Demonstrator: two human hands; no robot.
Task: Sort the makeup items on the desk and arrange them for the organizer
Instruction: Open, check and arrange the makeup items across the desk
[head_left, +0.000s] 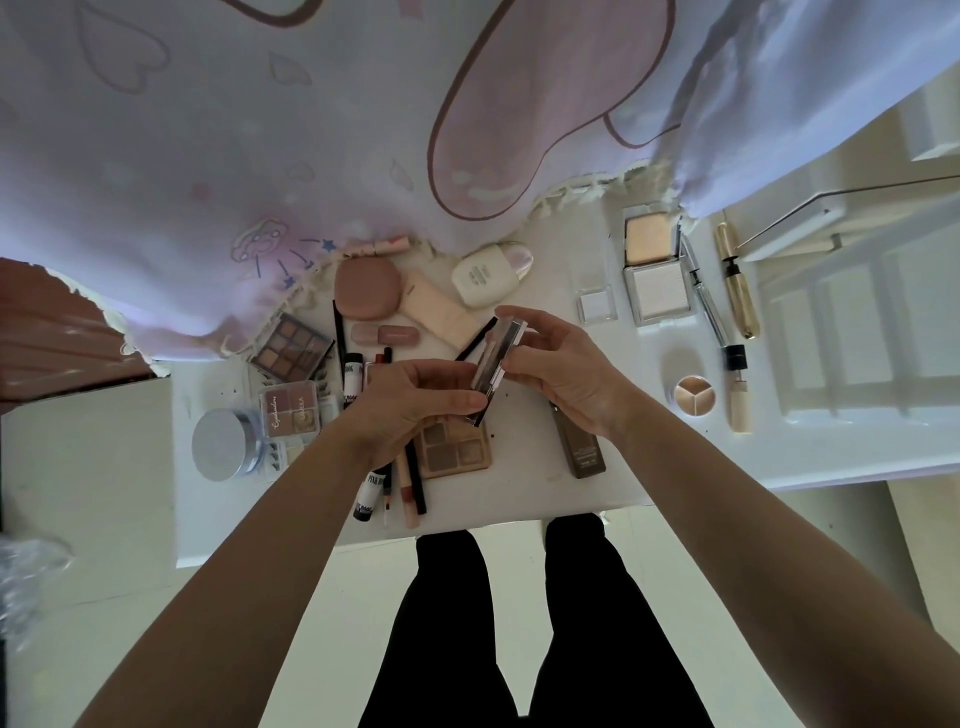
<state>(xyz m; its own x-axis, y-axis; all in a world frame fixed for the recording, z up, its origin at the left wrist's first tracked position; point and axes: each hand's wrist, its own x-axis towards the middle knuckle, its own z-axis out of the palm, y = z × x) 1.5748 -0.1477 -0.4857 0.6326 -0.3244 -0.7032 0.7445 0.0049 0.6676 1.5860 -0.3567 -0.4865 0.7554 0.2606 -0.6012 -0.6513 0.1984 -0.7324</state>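
At the counter's left edge a silver-lidded jar (221, 442) sits beside a clear blush palette (289, 408), with a nine-pan eyeshadow palette (292, 347) behind them, close to the fringed cloth (208, 208) that hangs over the far edge. A bundle of pencils and tubes (413, 483) lies under the left forearm, its tips almost at the near edge. The left hand (410, 402) has its fingers curled, pinching the lower end of a slim clear case (496, 364), which is held tilted above the counter (524, 467) and over a tan palette (457, 447). The right hand (563, 371) grips the case's upper end between thumb and fingers. A brown tube (576, 441) lies just below the right wrist, with bare surface between it and the tan palette. Further right, things lie well apart: an open powder compact (652, 270), a round three-part pot (695, 395) and a gold tube (735, 283). The white divided organizer (852, 332) stands at the right end, with open room in front of the pot.
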